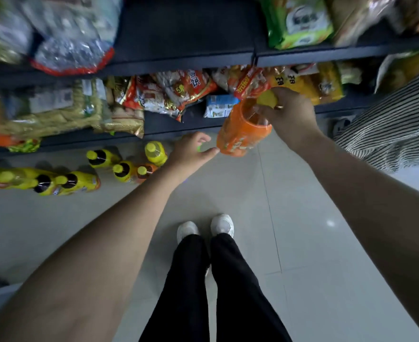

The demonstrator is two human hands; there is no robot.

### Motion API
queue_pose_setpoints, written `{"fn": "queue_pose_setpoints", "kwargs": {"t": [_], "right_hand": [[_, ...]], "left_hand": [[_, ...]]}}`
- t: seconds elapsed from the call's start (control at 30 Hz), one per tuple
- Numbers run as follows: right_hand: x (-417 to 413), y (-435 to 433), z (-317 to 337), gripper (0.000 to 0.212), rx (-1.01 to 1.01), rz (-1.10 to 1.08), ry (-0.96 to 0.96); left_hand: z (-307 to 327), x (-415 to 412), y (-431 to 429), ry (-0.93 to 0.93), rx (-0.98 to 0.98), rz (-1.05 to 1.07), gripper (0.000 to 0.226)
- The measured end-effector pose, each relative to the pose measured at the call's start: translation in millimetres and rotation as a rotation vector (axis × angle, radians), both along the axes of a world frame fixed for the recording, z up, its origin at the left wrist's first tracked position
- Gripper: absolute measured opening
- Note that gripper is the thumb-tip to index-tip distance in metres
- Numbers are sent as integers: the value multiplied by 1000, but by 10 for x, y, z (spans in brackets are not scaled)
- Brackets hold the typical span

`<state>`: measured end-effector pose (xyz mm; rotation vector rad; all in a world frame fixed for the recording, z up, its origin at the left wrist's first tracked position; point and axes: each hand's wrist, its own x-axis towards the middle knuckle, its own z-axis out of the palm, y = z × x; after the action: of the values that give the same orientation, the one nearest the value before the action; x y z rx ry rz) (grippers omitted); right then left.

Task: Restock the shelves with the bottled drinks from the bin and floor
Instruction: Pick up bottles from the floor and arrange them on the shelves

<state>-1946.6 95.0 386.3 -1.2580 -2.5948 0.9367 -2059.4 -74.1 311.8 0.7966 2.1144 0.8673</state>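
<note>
My right hand grips the neck of an orange drink bottle with a yellow cap, held in the air in front of the lower shelf. My left hand is just left of the bottle's base, its thumb touching the label; a bit of green shows under its fingers, and I cannot tell what that is. Several yellow-capped bottles stand on the floor by the shelf's foot, and a yellow multipack lies at the far left.
Snack bags crowd the lower shelf and a green bag sits on the upper shelf. A person in a striped top stands at the right. My white shoes are on the pale tile floor.
</note>
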Motion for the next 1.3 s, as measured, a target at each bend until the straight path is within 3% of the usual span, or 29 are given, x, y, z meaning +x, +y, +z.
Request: {"fn": "queue_pose_setpoints", "kwargs": {"t": [0.13, 0.3, 0.53, 0.8, 1.07, 1.3], "right_hand": [[70, -54, 820, 39, 68, 10, 45], [169, -137, 1710, 26, 128, 35, 135], [426, -283, 2766, 40, 212, 73, 342], [709, -574, 3967, 39, 212, 90, 557], [631, -764, 4739, 40, 142, 100, 689], [140, -806, 4947, 43, -1, 43, 808]], "left_hand": [[760, 65, -69, -63, 98, 81, 36], [1663, 234, -116, -7, 210, 82, 39], [2646, 644, -175, 28, 350, 154, 37], [3806, 991, -404, 127, 498, 220, 31], [4535, 962, -539, 131, 616, 269, 25], [4748, 515, -494, 152, 637, 289, 24]]}}
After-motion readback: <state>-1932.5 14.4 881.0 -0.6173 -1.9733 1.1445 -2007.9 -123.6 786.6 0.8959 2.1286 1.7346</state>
